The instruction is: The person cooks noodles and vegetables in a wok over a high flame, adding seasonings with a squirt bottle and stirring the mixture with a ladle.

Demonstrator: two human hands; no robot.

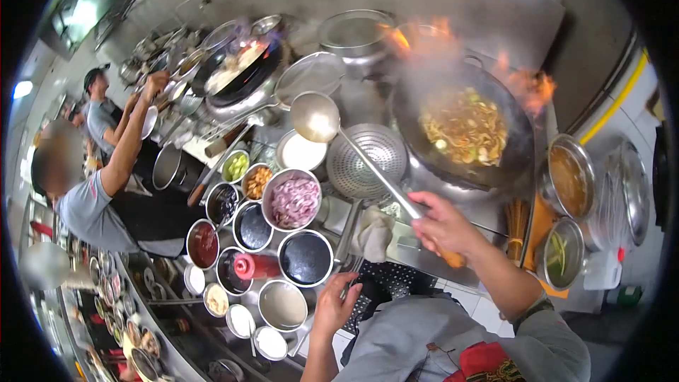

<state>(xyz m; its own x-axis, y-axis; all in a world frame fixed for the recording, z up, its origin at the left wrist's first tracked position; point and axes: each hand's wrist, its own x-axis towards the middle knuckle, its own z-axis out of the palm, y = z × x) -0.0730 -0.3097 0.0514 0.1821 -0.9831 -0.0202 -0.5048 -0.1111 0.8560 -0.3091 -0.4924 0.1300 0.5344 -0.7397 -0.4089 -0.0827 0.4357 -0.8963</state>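
My right hand (440, 225) is closed around the handle of a long metal ladle (316, 117), whose wooden end sticks out below my fist. The ladle's bowl hangs over the stove, up and left of my hand, beside a perforated strainer (367, 161). To the right, a wok (414, 110) holds noodle-like strips with pale and green pieces (465, 131), under smoke and flames. My left hand (336, 304) is low at the counter's front edge, fingers apart, with nothing visible in it. Nearest to it are a pot of pale liquid (282, 305) and a pot of dark liquid (305, 257).
Left of me stand containers of chopped onion (291, 201), red sauce (203, 243) and a red bottle (256, 266). A folded cloth (375, 233) lies by the strainer handle. Steel bowls (570, 175) are at right. A co-worker (106, 201) works at another flaming wok (239, 74).
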